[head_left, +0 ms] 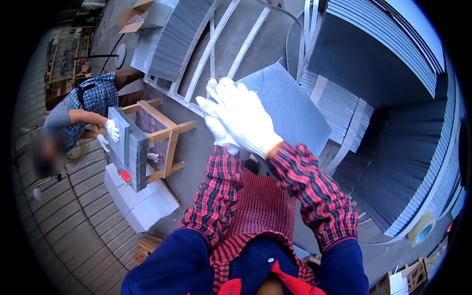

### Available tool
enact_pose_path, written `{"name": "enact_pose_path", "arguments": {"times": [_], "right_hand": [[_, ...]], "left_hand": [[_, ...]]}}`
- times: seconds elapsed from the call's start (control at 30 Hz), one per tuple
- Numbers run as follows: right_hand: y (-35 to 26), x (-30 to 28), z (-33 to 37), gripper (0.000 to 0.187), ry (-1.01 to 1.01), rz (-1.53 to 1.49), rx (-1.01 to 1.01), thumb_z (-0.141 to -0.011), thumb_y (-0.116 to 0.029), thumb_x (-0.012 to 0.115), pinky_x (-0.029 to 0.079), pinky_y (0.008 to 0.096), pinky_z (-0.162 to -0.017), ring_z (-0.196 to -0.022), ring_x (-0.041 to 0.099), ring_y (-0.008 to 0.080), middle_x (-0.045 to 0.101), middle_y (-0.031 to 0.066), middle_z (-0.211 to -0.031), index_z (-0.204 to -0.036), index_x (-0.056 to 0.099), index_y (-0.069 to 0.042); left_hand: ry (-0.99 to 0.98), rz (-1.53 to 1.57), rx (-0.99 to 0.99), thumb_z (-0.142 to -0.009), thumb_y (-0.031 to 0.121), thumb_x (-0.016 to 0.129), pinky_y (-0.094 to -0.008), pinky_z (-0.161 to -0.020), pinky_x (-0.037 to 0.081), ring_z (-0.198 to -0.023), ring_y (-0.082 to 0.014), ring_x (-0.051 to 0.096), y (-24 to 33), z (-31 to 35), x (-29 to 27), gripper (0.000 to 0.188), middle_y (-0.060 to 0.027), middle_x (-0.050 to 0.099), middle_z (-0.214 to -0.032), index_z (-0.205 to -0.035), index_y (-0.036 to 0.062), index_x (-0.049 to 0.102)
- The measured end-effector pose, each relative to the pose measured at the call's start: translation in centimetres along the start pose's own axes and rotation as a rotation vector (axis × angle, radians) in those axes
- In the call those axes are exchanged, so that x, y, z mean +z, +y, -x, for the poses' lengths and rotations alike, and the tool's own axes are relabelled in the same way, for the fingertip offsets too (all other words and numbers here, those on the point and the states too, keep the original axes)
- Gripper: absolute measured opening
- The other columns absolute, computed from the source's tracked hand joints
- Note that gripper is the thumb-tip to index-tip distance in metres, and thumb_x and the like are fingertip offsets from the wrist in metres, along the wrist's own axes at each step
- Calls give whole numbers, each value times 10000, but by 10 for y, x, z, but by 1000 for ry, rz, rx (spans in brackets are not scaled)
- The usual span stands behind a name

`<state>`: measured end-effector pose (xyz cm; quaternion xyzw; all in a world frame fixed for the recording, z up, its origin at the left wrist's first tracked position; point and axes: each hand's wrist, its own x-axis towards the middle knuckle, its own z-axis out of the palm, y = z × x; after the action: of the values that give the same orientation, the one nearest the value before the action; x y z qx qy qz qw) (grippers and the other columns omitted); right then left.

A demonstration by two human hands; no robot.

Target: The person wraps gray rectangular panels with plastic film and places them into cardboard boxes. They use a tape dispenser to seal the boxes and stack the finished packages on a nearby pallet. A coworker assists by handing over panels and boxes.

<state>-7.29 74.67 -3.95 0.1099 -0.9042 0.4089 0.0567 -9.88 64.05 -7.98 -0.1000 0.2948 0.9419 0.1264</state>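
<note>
Both my hands wear white knit gloves and meet in front of me, over the near-left side of a smooth grey panel (290, 101). My right hand (248, 115) lies across my left with its fingers stretched out. Beneath it, my left hand (212, 114) is partly covered, and its visible thumb and fingers are extended. Nothing shows between them. Whether either hand touches the panel I cannot tell. Red-and-black checked sleeve covers wrap both forearms.
To the left, a co-worker's gloved hands (112, 131) rest on grey panels (129, 147) on a wooden stand (169, 132), with a red item (125, 176) there. White sheets (140, 204) lie below. Stacked corrugated grey panels (403, 162) rise at right, near a tape roll (422, 229). Metal strips (214, 49) lie ahead.
</note>
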Motion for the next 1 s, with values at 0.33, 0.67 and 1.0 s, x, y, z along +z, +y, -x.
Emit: {"name": "enact_pose_path", "arguments": {"times": [0.33,0.67,1.0], "right_hand": [[134,46,-57,406,-22,187,141,-913,-328,568,478,489,-886,-1134,528,337,602,101,-1222,-1304,524,-224],[212,20,70,494,21,457,140,-946,-441,533,466,412,-936,-1116,572,251,617,88,-1236,-1322,559,-122],[94,-10,118,615,70,-202,410,-773,-228,728,425,470,-1029,-1224,518,369,558,189,-1303,-1336,545,-63]], "left_hand": [[144,-404,106,-1024,146,410,-453,-1157,345,-1390,-291,398,-9,4,33,528,-124,339,-1560,-1537,185,291],[187,-238,57,-920,29,514,-489,-1167,317,-1395,-268,361,-4,12,6,608,-88,347,-1551,-1479,196,345],[148,-176,58,-924,16,489,-494,-1159,344,-1379,-256,398,1,25,-17,539,-60,430,-1494,-1422,210,430]]}}
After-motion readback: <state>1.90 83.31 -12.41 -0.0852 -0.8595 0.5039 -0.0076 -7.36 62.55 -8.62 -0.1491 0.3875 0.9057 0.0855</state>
